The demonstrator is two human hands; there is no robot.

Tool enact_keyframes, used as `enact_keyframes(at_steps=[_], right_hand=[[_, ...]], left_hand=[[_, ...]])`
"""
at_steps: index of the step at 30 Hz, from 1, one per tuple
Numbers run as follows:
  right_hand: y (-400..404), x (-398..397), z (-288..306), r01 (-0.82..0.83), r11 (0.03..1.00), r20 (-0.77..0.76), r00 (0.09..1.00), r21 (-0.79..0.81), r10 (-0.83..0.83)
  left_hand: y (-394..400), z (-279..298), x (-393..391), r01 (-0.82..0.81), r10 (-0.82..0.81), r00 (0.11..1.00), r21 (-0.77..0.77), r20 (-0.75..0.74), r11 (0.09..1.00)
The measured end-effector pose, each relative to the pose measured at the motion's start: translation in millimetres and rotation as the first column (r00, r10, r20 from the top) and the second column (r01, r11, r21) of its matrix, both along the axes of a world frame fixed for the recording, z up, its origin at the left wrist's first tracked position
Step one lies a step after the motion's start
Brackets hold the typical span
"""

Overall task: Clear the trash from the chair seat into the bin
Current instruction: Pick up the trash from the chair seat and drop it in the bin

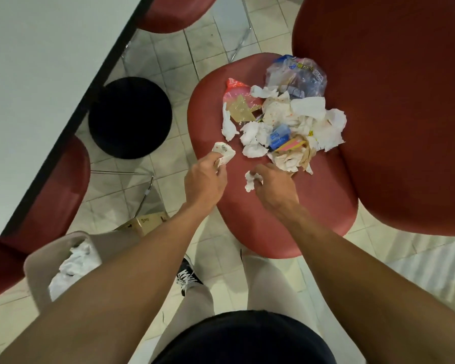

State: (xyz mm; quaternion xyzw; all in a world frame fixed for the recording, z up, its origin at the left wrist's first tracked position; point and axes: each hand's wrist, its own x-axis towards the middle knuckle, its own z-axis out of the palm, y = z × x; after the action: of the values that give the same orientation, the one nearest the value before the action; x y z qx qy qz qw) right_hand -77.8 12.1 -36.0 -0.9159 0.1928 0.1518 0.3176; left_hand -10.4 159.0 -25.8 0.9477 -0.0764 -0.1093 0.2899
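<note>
A person leans over a red chair seat [323, 206] heaped with trash, both bare arms stretched out over it. The left hand [204, 179] curls its fingers round a crumpled printed wrapper [224, 153] at the seat's near left edge, apart from the main heap. The right hand [273, 186] pinches a small white tissue wad [250, 180] between thumb and fingertips, just in front of the pile.

The pile [286, 122] fills the far half of the seat, up against the red backrest [392, 114]. It holds crumpled white tissues, a clear plastic bag [296, 74] with blue print at the back, a red plastic bag [237, 90] at the left with a brown piece of card [241, 111] on it, a small blue packet [279, 136] in the middle and brown paper [304, 153] at the near side.

A beige bin [37, 269] stands on the tiled floor [168, 61] at the person's left, partly hidden by the left forearm, with white tissue [74, 261] already inside. A round black stool [130, 117] sits beside a white table [37, 74] with a dark edge. More red chairs ring the table. A cardboard box [145, 223] lies on the floor near the bin, and a black shoe [188, 275] with white laces shows below the arms.
</note>
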Motion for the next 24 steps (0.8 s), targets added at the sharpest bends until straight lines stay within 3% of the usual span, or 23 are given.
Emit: enact_keyframes(at_steps=[11,24], right_hand=[[120,-23,45,-0.073,0.997,0.06,0.995,-0.022,0.074],[280,-14,51,-0.326,0.945,0.029,0.945,0.024,0.326]], left_hand=[[135,28,-62,-0.304,0.291,0.942,-0.059,-0.164,0.951],[301,25,-104,-0.636,0.615,0.754,-0.024,-0.23,0.771]])
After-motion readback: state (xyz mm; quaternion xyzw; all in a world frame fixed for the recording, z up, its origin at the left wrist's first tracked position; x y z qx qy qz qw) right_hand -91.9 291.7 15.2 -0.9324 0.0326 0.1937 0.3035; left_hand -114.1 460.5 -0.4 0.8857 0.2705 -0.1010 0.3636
